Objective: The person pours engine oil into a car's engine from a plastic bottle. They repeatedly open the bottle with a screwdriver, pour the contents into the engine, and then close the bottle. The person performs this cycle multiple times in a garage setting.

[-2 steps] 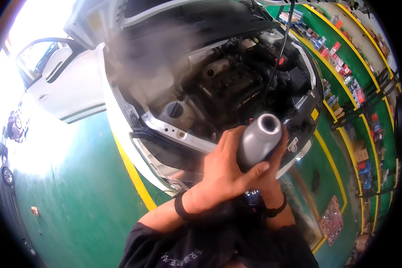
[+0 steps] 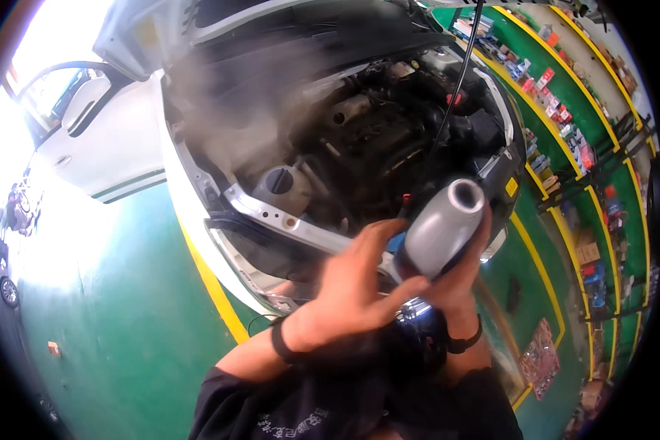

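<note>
Over the car's front edge, a silver-grey bottle (image 2: 441, 233) with a round open mouth tilts up toward the right. My right hand (image 2: 458, 282) is wrapped around its right side and lower part. My left hand (image 2: 352, 286) is just left of the bottle, fingers and thumb spread, with a gap between palm and bottle. Whether its fingertips still touch the bottle is hard to tell. A bit of blue (image 2: 397, 243) shows between the left fingers and the bottle. Beyond both hands lies the open engine bay (image 2: 378, 139) of a white car.
A thin prop rod (image 2: 462, 73) rises from the bay. A washer-type reservoir with a dark cap (image 2: 279, 180) sits at its left. Shelves of boxed goods (image 2: 557, 110) line the right. An open car door (image 2: 99, 139) stands left, above green floor (image 2: 139, 293). A grey haze blurs the upper left bay.
The bottle has moved right and slightly up with my right hand, tilting more to the right. My left hand has loosened away from it. The whole view has shifted slightly.
</note>
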Motion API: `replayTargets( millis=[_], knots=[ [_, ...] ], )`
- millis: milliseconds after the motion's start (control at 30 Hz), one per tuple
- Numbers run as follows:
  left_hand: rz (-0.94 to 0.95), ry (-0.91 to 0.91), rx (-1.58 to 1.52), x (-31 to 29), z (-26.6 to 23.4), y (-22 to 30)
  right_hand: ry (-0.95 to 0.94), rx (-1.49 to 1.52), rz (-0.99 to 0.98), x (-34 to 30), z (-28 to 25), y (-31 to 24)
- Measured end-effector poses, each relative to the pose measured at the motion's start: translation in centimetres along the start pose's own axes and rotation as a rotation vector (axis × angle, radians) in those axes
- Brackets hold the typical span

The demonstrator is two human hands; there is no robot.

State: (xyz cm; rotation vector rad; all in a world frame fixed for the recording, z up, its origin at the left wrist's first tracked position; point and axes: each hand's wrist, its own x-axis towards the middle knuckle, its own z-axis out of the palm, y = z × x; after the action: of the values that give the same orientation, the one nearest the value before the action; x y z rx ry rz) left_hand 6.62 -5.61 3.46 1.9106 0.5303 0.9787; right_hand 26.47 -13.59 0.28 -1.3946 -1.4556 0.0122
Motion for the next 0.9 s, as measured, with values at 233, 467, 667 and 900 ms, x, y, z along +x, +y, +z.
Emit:
replayTargets(
  millis=[233,467,667,900],
  knots=[
    [-0.375,0.344,0.631,-2.8,-9.8,-13.5,0.057,-0.26,0.106,6.2,-5.2,6.7],
    [-0.419,0.315,0.927,-5.0,-15.6,-21.5,-0.119,-0.228,0.149,11.1,-1.2,16.4],
    [-0.389,0.358,0.944,-5.5,-15.4,-23.8,-0.308,-0.341,0.069,11.8,3.8,24.8],
    [-0.414,0.404,0.906,-5.3,-15.5,-23.3,-0.489,-0.399,0.174,13.5,9.0,29.0]
  ],
)
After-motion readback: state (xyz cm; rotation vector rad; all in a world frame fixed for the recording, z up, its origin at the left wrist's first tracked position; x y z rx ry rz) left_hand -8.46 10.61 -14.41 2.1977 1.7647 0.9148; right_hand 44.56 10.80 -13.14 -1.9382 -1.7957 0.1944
